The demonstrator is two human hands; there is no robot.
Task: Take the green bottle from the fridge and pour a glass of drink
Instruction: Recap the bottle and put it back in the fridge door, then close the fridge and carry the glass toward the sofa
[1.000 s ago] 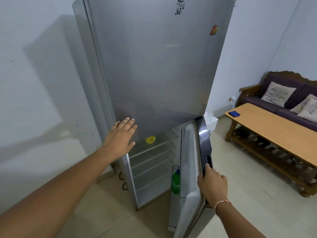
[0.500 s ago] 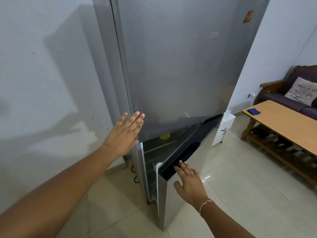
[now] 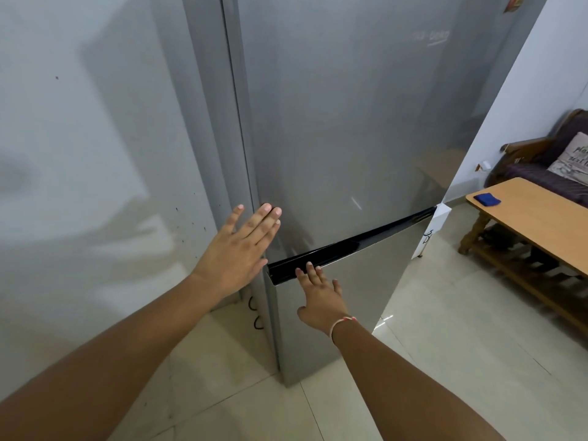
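Observation:
A tall silver fridge (image 3: 343, 116) fills the middle of the view, both of its doors shut. My left hand (image 3: 238, 253) lies flat, fingers apart, against the lower left corner of the upper door. My right hand (image 3: 319, 297) presses flat on the top of the lower door (image 3: 359, 300), fingertips at the black handle strip (image 3: 350, 246). The green bottle is out of sight behind the shut lower door. No glass is in view.
A wooden coffee table (image 3: 537, 224) with a blue cloth (image 3: 486, 199) stands at the right, a dark sofa with cushions (image 3: 569, 167) behind it. A small white bin (image 3: 434, 227) sits by the fridge's right side. Pale tiled floor lies below, a white wall at the left.
The lower fridge door, wide open a second ago with the green bottle showing in its rack, has swung shut under my right hand. My left hand stayed on the upper door.

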